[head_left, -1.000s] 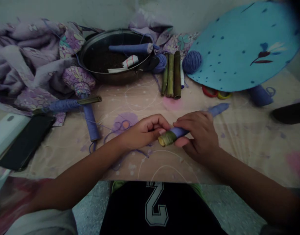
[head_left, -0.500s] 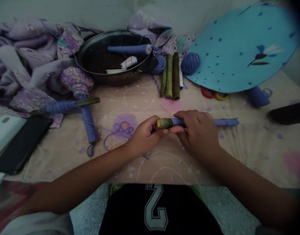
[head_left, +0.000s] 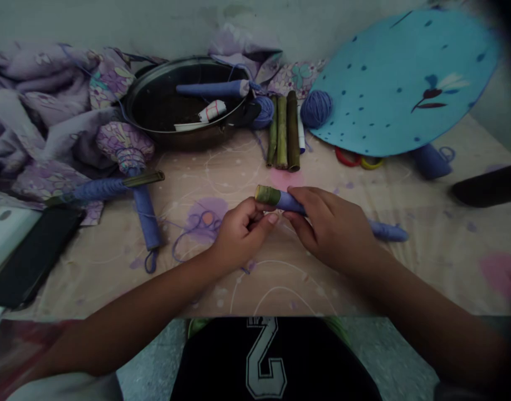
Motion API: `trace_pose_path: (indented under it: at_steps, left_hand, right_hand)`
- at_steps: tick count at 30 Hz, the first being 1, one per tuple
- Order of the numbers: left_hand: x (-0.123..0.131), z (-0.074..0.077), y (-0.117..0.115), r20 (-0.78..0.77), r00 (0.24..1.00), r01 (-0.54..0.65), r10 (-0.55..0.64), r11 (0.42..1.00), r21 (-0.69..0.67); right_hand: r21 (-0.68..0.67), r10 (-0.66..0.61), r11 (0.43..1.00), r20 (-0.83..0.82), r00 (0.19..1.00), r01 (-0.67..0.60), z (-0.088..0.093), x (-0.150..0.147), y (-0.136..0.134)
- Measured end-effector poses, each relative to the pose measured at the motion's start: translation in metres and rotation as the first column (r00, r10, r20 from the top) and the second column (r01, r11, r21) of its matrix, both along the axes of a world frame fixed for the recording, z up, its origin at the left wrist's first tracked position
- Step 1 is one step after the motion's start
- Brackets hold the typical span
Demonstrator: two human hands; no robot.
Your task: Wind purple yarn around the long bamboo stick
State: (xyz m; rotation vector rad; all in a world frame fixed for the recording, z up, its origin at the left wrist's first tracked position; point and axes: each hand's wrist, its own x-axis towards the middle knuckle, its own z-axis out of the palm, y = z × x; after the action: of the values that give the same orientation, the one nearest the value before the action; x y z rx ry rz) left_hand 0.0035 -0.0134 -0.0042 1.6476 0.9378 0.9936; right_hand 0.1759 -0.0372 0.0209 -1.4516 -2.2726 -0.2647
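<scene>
My right hand (head_left: 331, 229) is wrapped round a bamboo stick (head_left: 269, 195) bound in purple yarn, held level over the patterned cloth (head_left: 426, 262). Its bare green end points left and its yarn-covered tip (head_left: 388, 231) juts out past my right wrist. My left hand (head_left: 242, 233) is curled just under the stick's green end, thumb and fingers pinched together, seemingly on a thin purple thread that I cannot make out clearly. Loose purple thread (head_left: 197, 225) trails on the cloth left of that hand.
A metal basin (head_left: 155, 106) holding a yarn-wrapped stick stands at the back. Three bare bamboo pieces (head_left: 283, 132) and purple yarn balls (head_left: 316, 108) lie behind my hands. A blue round fan (head_left: 401, 83) leans at the right. Two wrapped sticks (head_left: 145, 206) and a dark phone (head_left: 30, 259) lie left.
The stick has swung round: its green end rose from pointing toward me to pointing left and away, its far tip dropped lower right. My left hand slid beneath the green end.
</scene>
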Motion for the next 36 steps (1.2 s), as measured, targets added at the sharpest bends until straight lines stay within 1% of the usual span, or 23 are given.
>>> trace_pose_path:
  at_steps: [2,4,7,10,12,15,18,19,22,23,24,25,26,29,31,33,36]
  left_hand:
    - [-0.001,-0.001,-0.001,-0.100,0.995,0.002,0.011,0.992,0.130]
    - [-0.003,0.000,0.000,-0.184,0.982,0.014,0.040,0.960,0.280]
    - [-0.004,0.000,0.003,-0.288,0.953,0.050,0.097,0.885,0.462]
    - [-0.007,-0.001,0.007,-0.389,0.906,0.103,0.168,0.803,0.588]
    - [-0.010,-0.002,0.009,-0.425,0.877,0.135,0.223,0.735,0.665]
    - [-0.014,-0.003,0.011,-0.468,0.835,0.201,0.289,0.633,0.748]
    - [-0.017,-0.002,0.012,-0.529,0.792,0.296,0.305,0.565,0.770]
    - [-0.018,-0.001,0.013,-0.536,0.788,0.322,0.303,0.540,0.778]
    - [-0.020,0.002,0.016,-0.534,0.796,0.391,0.287,0.430,0.814]
    - [-0.020,0.003,0.016,-0.544,0.791,0.417,0.279,0.406,0.814]
    - [-0.020,0.004,0.017,-0.566,0.781,0.447,0.263,0.399,0.801]
    - [-0.020,0.006,0.017,-0.602,0.763,0.483,0.235,0.413,0.772]
    - [-0.020,0.008,0.017,-0.648,0.735,0.520,0.198,0.449,0.727]
    - [-0.018,0.013,0.017,-0.757,0.649,0.584,0.076,0.589,0.559]
    - [-0.018,0.015,0.017,-0.784,0.620,0.591,0.021,0.645,0.485]
    - [-0.018,0.016,0.016,-0.794,0.607,0.603,-0.014,0.658,0.450]
    - [-0.020,0.016,0.015,-0.790,0.609,0.626,-0.068,0.653,0.426]
  right_hand:
    - [-0.015,-0.032,0.999,-0.006,0.999,0.032,0.000,-0.001,-0.002]
    - [-0.037,-0.043,0.998,0.001,0.999,0.043,0.000,-0.001,-0.003]
    - [-0.098,-0.043,0.994,0.020,0.999,0.044,-0.001,0.000,-0.004]
    - [-0.194,-0.047,0.980,0.036,0.998,0.053,0.000,0.000,-0.004]
    - [-0.259,-0.053,0.964,0.048,0.997,0.063,0.002,-0.001,-0.003]
    - [-0.341,-0.047,0.937,0.074,0.996,0.070,0.006,-0.001,-0.003]
    - [-0.406,-0.022,0.912,0.090,0.996,0.057,0.009,0.000,-0.003]
    - [-0.423,-0.009,0.905,0.091,0.996,0.047,0.009,0.001,-0.003]
    - [-0.461,0.047,0.887,0.097,0.994,0.003,0.010,0.004,-0.003]
    - [-0.473,0.063,0.881,0.108,0.992,-0.005,0.010,0.005,-0.003]
    - [-0.484,0.077,0.875,0.124,0.989,-0.007,0.010,0.005,-0.004]
    - [-0.493,0.089,0.870,0.144,0.986,-0.007,0.010,0.006,-0.004]
    - [-0.503,0.103,0.864,0.165,0.981,-0.006,0.011,0.007,-0.003]
    - [-0.518,0.157,0.855,0.208,0.965,-0.028,0.012,0.010,-0.003]
    - [-0.516,0.199,0.854,0.223,0.954,-0.057,0.013,0.011,-0.002]
    - [-0.511,0.243,0.854,0.232,0.942,-0.095,0.013,0.013,-0.001]
    - [-0.515,0.315,0.841,0.221,0.923,-0.164,0.013,0.015,-0.001]
